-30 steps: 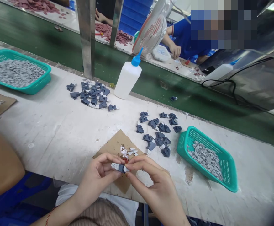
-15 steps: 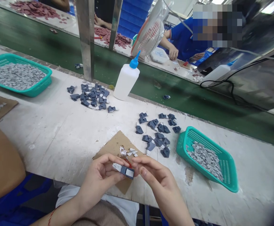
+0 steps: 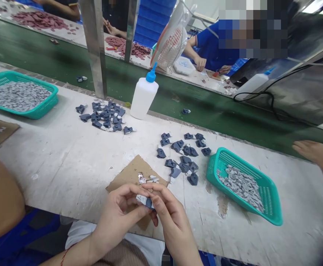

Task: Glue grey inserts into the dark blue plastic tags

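Observation:
Between my two hands is a small dark blue plastic part with light grey pieces on it (image 3: pixel 142 200). My left hand (image 3: pixel 119 207) grips its left end between thumb and fingers. The thumb and fingertips of my right hand (image 3: pixel 169 210) close on its right end and cover much of it. Beneath them lies a brown cardboard sheet (image 3: pixel 128 170), with a small shiny heap (image 3: pixel 142 177) and a few loose grey pieces (image 3: pixel 153 179) on it. Several dark blue parts (image 3: pixel 186 159) are spread just beyond my right hand.
Green baskets of grey pieces stand at right (image 3: pixel 274 201) and left (image 3: pixel 54 98). A white bottle with a blue nozzle (image 3: pixel 143 98) is near the green belt (image 3: pixel 167 107). More blue parts (image 3: pixel 106 114) lie left of it. Another person's hand (image 3: pixel 311 149) reaches in at right.
My right hand has moved left and closed onto the right end of the blue part. Another person's hand has appeared at the right edge. The view has shifted slightly.

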Tool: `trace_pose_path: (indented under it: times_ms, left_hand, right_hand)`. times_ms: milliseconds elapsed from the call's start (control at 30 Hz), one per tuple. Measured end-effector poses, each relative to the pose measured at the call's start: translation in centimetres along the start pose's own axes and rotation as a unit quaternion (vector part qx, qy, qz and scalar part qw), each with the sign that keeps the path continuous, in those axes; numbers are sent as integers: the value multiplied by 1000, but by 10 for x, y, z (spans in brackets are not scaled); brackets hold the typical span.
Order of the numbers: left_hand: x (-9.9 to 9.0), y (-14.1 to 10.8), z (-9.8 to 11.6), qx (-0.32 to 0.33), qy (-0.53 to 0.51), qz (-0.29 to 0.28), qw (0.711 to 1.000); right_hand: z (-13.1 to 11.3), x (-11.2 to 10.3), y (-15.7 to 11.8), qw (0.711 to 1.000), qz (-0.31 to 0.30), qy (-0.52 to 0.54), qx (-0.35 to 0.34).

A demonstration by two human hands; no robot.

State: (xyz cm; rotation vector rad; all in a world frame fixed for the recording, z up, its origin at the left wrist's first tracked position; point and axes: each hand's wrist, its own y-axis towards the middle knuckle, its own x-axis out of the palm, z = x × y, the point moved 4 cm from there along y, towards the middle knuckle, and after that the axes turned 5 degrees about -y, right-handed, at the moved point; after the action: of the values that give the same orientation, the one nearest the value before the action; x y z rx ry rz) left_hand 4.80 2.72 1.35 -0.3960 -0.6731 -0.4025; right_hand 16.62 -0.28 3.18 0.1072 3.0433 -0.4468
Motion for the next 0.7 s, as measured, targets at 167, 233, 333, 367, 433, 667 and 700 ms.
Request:
trace_pose_path:
  times_ms: [167, 233, 333, 367, 433, 667, 700]
  left_hand:
    - [7, 3, 1, 5, -10, 6, 1000]
    - [11, 5, 0, -5, -18, -7, 1000]
    - [16, 10, -2, -20, 1, -18, 1000]
    - [18, 12, -3, -21, 15, -17, 1000]
    - [20, 16, -4, -17, 45, -13, 999]
    - [39, 31, -5, -21, 112, -38, 993]
    - [44, 35, -4, -31, 125, -62, 990]
  right_hand:
    - [3, -5, 1, 999, 32, -5, -11]
    - [6, -8, 1, 999, 32, 13, 9]
    - [7, -13, 1, 999, 29, 8, 21]
    - [6, -16, 1, 999, 30, 1, 15]
    - [3, -20, 0, 999, 33, 6, 1]
    - [5, -40, 2, 992, 112, 56, -2]
    - [7, -45, 3, 990, 131, 48, -3]
